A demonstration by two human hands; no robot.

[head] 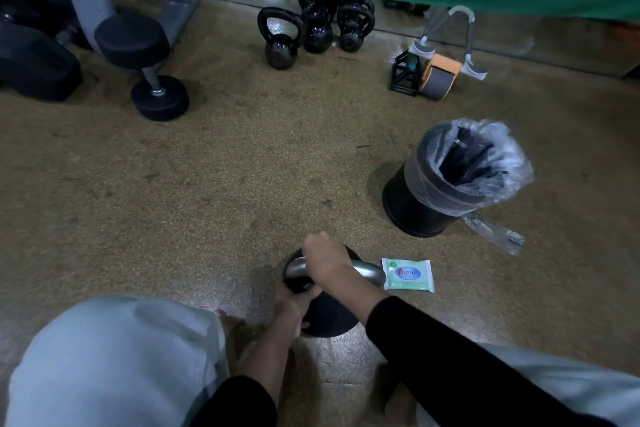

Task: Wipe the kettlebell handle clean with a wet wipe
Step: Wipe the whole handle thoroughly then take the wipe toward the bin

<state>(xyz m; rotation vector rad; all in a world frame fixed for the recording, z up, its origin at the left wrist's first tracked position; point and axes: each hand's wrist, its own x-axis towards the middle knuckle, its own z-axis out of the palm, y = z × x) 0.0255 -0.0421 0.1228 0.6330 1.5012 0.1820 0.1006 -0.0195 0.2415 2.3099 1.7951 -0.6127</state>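
Knee [114,357] nearest. Left hand [294,307] grips the kettlebell [329,319] at its 9 o'clock side. Right hand [325,263] is clenched over the handle [369,272], which runs 9 to 3 o'clock. No wipe is visible in either hand. The wipe pack [408,274] lies at 3 o'clock, just beside the handle end and nearer the right hand.

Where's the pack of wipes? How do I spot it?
Find the black bin with the clear bag on the floor. Nearer the person, beside the silver-handled kettlebell, lies the wipes pack. It is the only flat, pale green thing there, with a blue label.
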